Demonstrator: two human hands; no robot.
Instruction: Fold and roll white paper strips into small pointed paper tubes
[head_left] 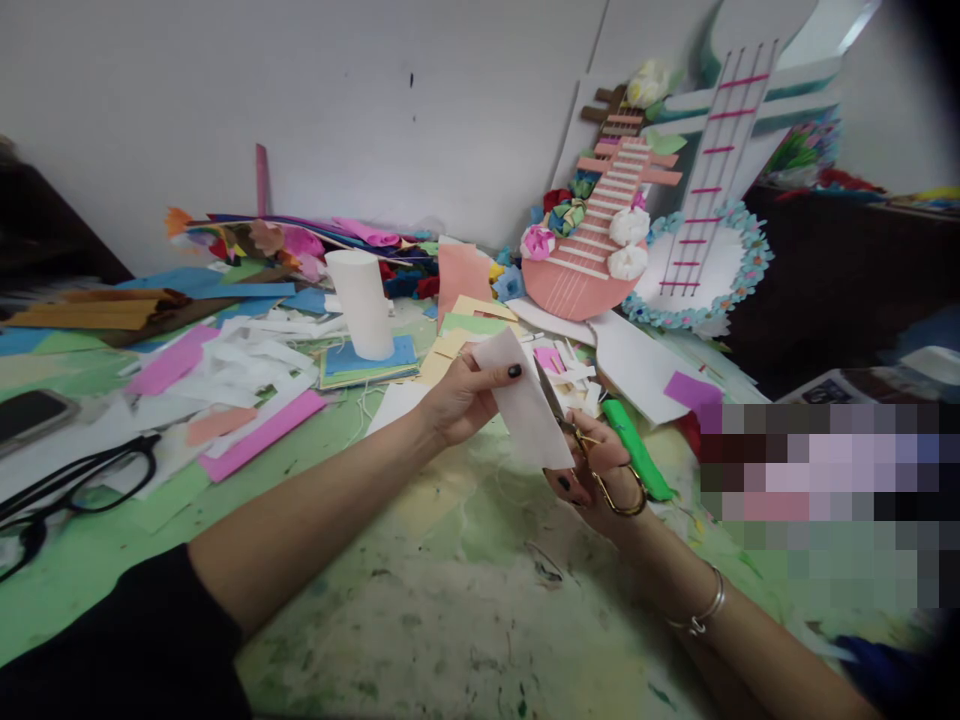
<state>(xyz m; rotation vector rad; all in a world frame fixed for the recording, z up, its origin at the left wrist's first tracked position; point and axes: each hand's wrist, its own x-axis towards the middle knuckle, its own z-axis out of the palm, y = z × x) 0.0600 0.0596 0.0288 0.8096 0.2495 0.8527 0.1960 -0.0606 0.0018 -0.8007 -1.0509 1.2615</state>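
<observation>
In the middle of the head view, my left hand (469, 398) pinches a white strip of paper (525, 405) between thumb and fingers, tilted above the table. My right hand (592, 465) is wrapped round gold-handled scissors (551, 390), with its fingers at the loops. The dark blades point up and away, close along the paper's right edge. Whether they touch the paper I cannot tell. Just beyond the right hand lies a bright green, long object (636, 450), probably a cutter or a glue tool; its kind is unclear.
A white paper roll (361, 305) stands on stacked coloured paper (371, 362). Paper instruments decorated with flowers (589, 260) lean on the wall at the right. White scraps (247, 365), black glasses (90, 490) and a phone (34, 415) lie left on the green, stained table (420, 620).
</observation>
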